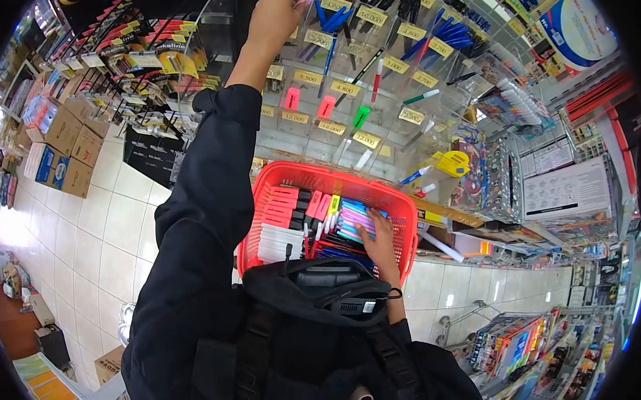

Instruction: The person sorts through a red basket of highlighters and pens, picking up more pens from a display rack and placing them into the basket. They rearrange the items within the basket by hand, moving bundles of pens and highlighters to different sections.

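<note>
My left hand (276, 17) reaches up to the top shelf of the pen display. Its fingers are curled at the frame's edge, with a small pinkish thing beside them; what they hold is too hidden to name. Down in the red basket (402, 199), my right hand (378, 242) grips lilac and light-blue pens (357, 216), thumb and fingers bent around them. Beside these lie pink highlighters (281, 206), a yellow highlighter (334, 204), white markers (278, 242), and black, red and blue pens.
The clear tiered display (274, 141) holds pens, markers and highlighters behind yellow price tags. A black bag (318, 291) hangs on my chest, over the basket's near edge. Battery packs (175, 45) hang at left, cartons (68, 148) stand on the tiled floor, and a stocked rack (520, 342) is at lower right.
</note>
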`<state>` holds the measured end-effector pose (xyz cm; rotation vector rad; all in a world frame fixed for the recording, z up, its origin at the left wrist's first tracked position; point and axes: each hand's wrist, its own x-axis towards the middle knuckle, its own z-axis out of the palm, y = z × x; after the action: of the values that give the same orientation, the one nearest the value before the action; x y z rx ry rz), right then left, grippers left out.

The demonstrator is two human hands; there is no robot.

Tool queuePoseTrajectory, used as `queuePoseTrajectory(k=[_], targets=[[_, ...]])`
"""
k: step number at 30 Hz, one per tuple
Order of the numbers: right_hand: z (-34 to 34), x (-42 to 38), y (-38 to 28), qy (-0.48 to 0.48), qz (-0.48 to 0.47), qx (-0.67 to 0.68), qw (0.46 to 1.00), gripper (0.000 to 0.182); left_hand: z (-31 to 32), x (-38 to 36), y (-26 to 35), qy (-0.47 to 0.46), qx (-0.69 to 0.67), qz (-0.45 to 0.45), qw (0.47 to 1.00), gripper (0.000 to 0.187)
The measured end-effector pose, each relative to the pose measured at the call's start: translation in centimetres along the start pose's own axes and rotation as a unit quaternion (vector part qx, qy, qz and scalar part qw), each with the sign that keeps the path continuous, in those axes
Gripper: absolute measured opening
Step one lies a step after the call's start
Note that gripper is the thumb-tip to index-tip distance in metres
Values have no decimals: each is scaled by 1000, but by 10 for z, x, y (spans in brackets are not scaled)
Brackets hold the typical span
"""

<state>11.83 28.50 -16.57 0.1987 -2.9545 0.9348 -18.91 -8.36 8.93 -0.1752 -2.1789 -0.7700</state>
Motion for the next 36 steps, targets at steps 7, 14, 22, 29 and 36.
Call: queuePoseTrajectory(k=[7,14,22,29,36], targets=[[-1,-1,0,-2,-1,9,1000,56,-22,5,17,111,2,65,992,28],[4,0,6,14,-15,-18,1000,55,-75,-59,113,228,-262,128,929,16],[-16,5,-13,166,30,218,961,29,44,-309,112,-336,-653,-261,626,17],[-9,1,-25,107,39,202,973,20,64,-355,96,-420,-544,-324,650,13],[-11,3,-20,106,-19,28,994,18,63,-359,75,-461,-350,-170,798,9]])
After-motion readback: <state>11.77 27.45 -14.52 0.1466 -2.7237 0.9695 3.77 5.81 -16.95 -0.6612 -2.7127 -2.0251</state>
